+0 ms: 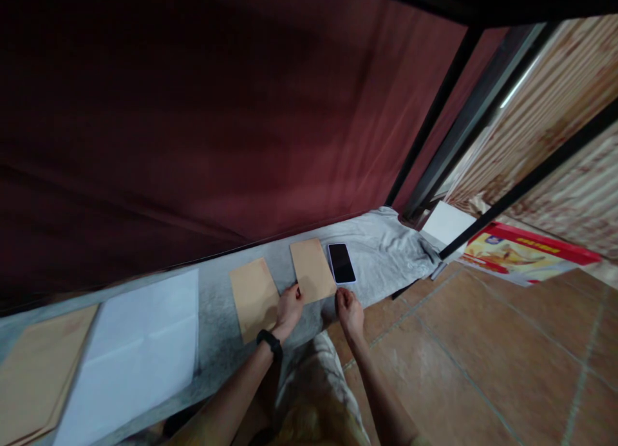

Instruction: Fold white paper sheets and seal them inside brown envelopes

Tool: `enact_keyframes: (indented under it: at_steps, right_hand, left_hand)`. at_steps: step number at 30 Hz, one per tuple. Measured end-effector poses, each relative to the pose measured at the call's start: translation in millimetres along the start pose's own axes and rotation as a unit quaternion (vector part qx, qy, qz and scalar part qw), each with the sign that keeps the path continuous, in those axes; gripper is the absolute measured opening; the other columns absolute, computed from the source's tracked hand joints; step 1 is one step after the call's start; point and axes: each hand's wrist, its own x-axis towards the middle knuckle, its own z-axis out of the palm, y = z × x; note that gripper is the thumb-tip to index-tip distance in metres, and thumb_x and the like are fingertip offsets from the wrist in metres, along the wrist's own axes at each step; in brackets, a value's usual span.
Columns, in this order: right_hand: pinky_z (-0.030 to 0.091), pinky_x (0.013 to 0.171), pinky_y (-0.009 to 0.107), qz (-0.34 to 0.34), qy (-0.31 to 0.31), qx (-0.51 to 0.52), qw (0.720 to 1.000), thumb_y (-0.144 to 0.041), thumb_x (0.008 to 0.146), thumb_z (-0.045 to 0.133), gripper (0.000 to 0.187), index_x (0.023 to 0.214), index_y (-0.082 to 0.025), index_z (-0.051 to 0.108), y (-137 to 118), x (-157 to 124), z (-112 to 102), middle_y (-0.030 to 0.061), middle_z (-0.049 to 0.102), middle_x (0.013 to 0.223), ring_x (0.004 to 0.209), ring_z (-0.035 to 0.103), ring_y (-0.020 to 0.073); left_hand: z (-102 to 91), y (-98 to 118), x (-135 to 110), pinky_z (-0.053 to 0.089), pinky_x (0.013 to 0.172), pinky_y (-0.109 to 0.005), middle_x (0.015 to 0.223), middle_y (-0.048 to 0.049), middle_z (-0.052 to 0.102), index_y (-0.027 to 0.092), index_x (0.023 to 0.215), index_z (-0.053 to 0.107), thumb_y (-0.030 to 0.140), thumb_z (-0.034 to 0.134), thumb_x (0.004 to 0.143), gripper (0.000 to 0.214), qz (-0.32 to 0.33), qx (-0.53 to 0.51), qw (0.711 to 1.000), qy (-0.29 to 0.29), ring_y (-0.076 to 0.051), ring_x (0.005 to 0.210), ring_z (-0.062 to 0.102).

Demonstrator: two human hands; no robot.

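Note:
Both my hands are at a tan paper envelope (313,269) over the grey cloth-covered surface. My left hand (290,309), with a black band on its wrist, pinches the envelope's left edge near the bottom. Fingers of my right hand (350,311) are closed at its lower right corner. A second tan envelope (253,295) lies flat just left, partly behind my left hand and wrist. Right of the held envelope lies a phone (342,264) with a dark screen and pale edge, close to the envelope.
Left along the grey cloth (212,330) lie a stack of white paper (140,346) and a stack of larger tan envelopes (38,375). A dark red curtain (241,143) hangs behind. Black poles (434,118), a white box (447,224) and a red-yellow printed box (524,253) stand right, above floor tiles.

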Motion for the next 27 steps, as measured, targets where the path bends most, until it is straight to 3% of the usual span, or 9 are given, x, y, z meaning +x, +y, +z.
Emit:
enact_keyframes:
  at_steps: [13, 19, 27]
  right_hand:
    - [0.051, 0.087, 0.032, -0.024, -0.005, -0.021, 0.999, -0.031, 0.094, 0.037, 0.044, 0.116, -0.017, 0.072, 2, -2, -1, 0.0111, 0.074, 0.104, 0.098, 0.068, 0.0233]
    - [0.052, 0.083, 0.031, -0.029, -0.006, -0.023, 0.999, -0.030, 0.092, 0.038, 0.043, 0.114, -0.018, 0.073, 1, -4, -4, 0.0095, 0.074, 0.099, 0.093, 0.069, 0.0235]
    - [0.051, 0.085, 0.035, -0.044, -0.003, -0.038, 0.998, -0.039, 0.094, 0.034, 0.052, 0.118, -0.013, 0.072, 9, -1, 0, 0.0163, 0.073, 0.109, 0.098, 0.069, 0.0275]
  left_hand:
    - [9.5, 0, -5, 0.042, 0.095, -0.030, 0.117, -0.0162, 0.066, 0.013, 0.115, 0.065, 0.010, 0.049, 0.091, 0.029, 0.029, 0.048, 0.998, 0.006, -0.021, 0.107, 0.061]
    - [5.6, 3, -9, 0.043, 0.096, -0.030, 0.118, -0.0143, 0.066, 0.015, 0.118, 0.064, 0.011, 0.050, 0.089, 0.032, 0.032, 0.054, 0.998, -0.002, -0.022, 0.108, 0.062]
    - [7.2, 8, -7, 0.044, 0.094, -0.033, 0.116, -0.0193, 0.069, 0.011, 0.116, 0.066, 0.008, 0.051, 0.089, 0.031, -0.004, -0.014, 1.000, 0.025, -0.025, 0.109, 0.064]
